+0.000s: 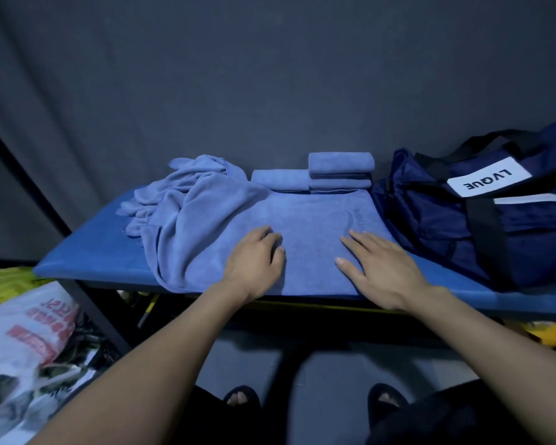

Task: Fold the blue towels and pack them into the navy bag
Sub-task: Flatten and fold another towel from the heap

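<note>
Left grip [257, 255] loosely curled, knuckles down on the spread towel [302, 226]; right grip [376, 268] flat, fingers splayed, pinching nothing. Towel lies flat mid-tabletop [87, 252], its left part bunched into the unfolded heap [187, 200]. To do it well: smooth outward, free the bunched side, match edges before creasing. Folded towels [341, 170] at back; navy bag [482, 213] right, touching the towel's edge.
</note>
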